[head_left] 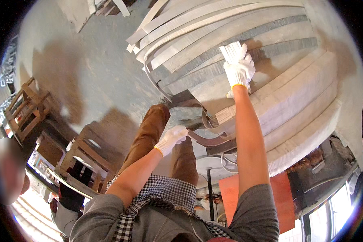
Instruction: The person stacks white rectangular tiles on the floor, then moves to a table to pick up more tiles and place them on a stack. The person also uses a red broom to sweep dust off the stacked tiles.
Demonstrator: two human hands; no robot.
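My left hand (174, 138), in a white knit glove, is closed in front of my knees on the end of a brownish flat strip (209, 141). That strip curves away to the right. Farther out, my right hand (239, 68), gloved the same way with a yellow cuff edge, grips a short white ribbed piece (230, 51), perhaps a small bundle; its exact kind I cannot make out. Beneath and beyond the right hand lie long grey and off-white strips (213, 34), side by side and partly overlapping. A looped strip (205, 117) hangs between my two hands.
Thick, pale layered stacks (298, 97) run along the right. An orange-red panel (258, 201) stands near my right elbow. Wooden frames (26, 107) and a stool-like wooden piece (84, 157) are on the left, with another person (10, 171) at the left edge.
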